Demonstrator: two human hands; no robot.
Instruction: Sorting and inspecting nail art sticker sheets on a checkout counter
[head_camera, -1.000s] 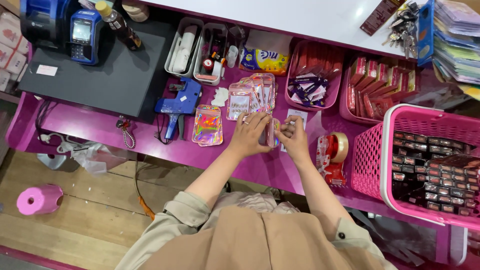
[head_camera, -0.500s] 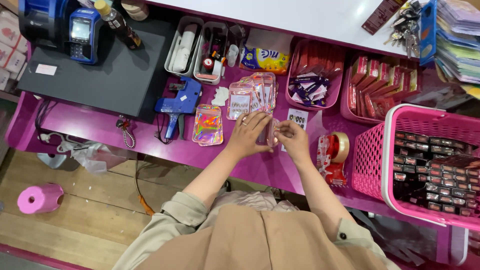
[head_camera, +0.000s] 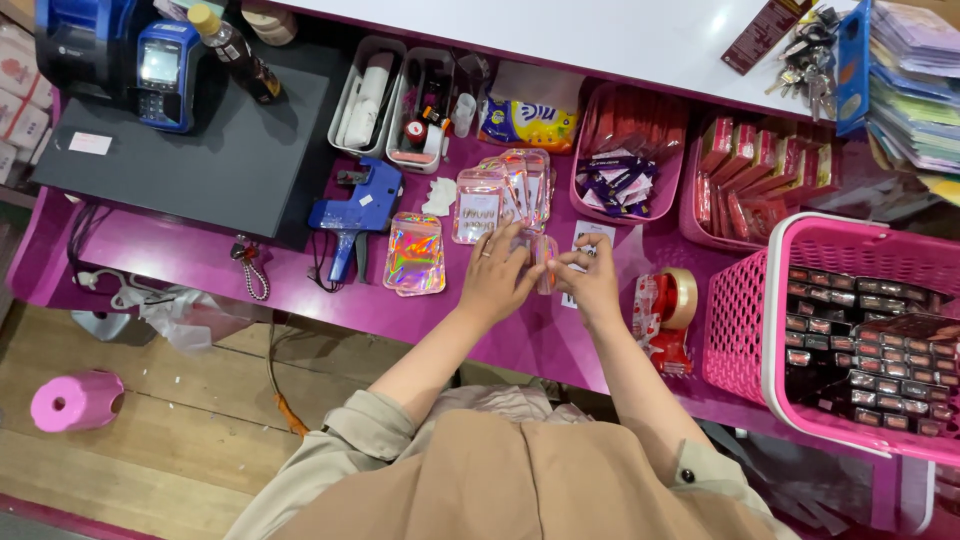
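My left hand (head_camera: 497, 272) and my right hand (head_camera: 592, 281) meet over the magenta counter (head_camera: 180, 262) and together pinch a small clear pink packet (head_camera: 545, 262) between them. A ring shows on my left hand. Just beyond the hands lies a fanned row of similar clear pink packets (head_camera: 505, 192). A white sheet of labels (head_camera: 588, 240) lies under my right hand. A holographic pouch (head_camera: 415, 253) rests to the left of my left hand.
A blue price-label gun (head_camera: 356, 208) lies left of the pouch. A red tape dispenser (head_camera: 668, 310) stands right of my right hand, beside a pink basket (head_camera: 745, 320) of small boxes. Pink trays (head_camera: 625, 165) and a card terminal (head_camera: 160, 75) sit farther back.
Both hands stay at the same spot on the counter; the fingers have shifted slightly on the small packet held between them.
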